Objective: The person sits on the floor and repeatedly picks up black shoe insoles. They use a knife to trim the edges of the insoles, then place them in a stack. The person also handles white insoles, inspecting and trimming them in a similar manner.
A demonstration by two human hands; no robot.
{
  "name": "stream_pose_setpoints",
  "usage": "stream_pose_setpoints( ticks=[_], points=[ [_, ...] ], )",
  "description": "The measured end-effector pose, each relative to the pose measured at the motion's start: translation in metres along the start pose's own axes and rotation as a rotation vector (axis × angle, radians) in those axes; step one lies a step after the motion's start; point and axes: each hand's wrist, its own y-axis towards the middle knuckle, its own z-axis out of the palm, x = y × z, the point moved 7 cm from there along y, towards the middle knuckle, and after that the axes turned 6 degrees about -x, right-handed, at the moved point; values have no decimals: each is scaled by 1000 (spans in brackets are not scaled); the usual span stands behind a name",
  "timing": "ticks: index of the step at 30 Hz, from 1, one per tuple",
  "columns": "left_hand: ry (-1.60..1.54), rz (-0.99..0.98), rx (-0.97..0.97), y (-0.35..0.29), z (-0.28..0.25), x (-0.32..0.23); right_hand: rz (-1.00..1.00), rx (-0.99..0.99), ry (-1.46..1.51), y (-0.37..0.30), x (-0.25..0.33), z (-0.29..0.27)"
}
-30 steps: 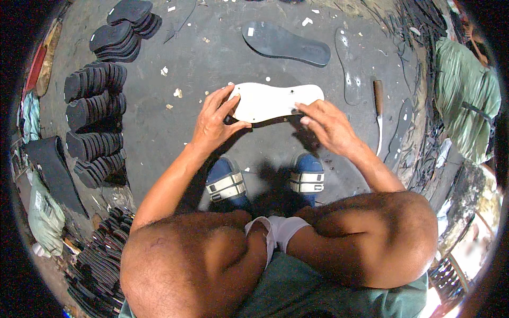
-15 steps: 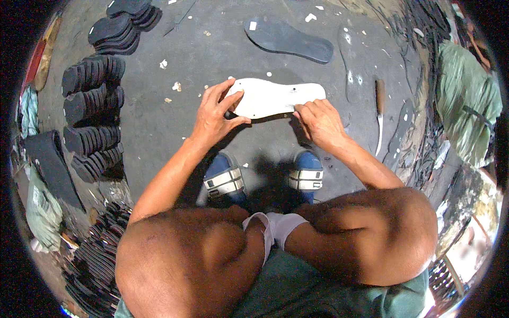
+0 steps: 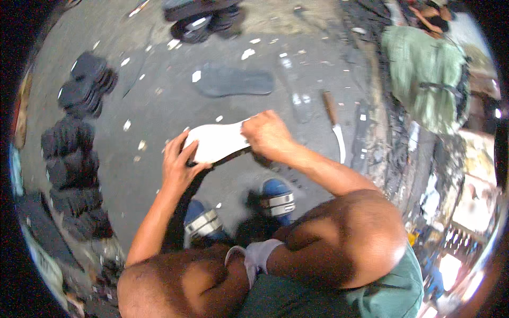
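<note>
A white sole-shaped piece is held between my two hands above the dark floor, in front of my feet. My left hand grips its wide end, thumb on the near edge and fingers on the far edge. At the narrow end, my right hand is closed over the piece and covers its tip; the fingers are slightly blurred. Just beyond lies a dark sole with a small white tag on one end.
A knife with a brown handle lies to the right. Stacks of black soles line the left, and more black pieces sit at the far side. A green sack stands at the far right. White scraps litter the floor.
The whole view has swung to the right, so floor things appear shifted left and down. Both hands still hold the white piece; my right hand has moved over more of its narrow end.
</note>
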Motion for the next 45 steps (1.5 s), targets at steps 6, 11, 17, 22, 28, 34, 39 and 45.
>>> stream_pose_setpoints(
  ticks=[6,11,17,22,28,34,39,45],
  points=[
    [-15,2,3,-1,6,-4,46,-115,40,-5,3,-17],
    [-25,-23,37,3,6,1,27,-242,392,6,38,-14],
    [-65,-76,46,2,-4,5,-42,-161,428,31,72,24],
    [-102,-59,4,-1,1,4,-60,-68,312,38,72,35],
    [-125,-76,-2,-2,2,3,-63,-58,273,42,77,36],
    [-95,-34,-41,1,7,3,-163,-104,165,52,86,44],
    [-66,-55,-3,2,0,8,-50,-178,303,46,64,17],
    [-90,-74,33,0,5,2,-87,-46,108,8,29,-12]
  ],
)
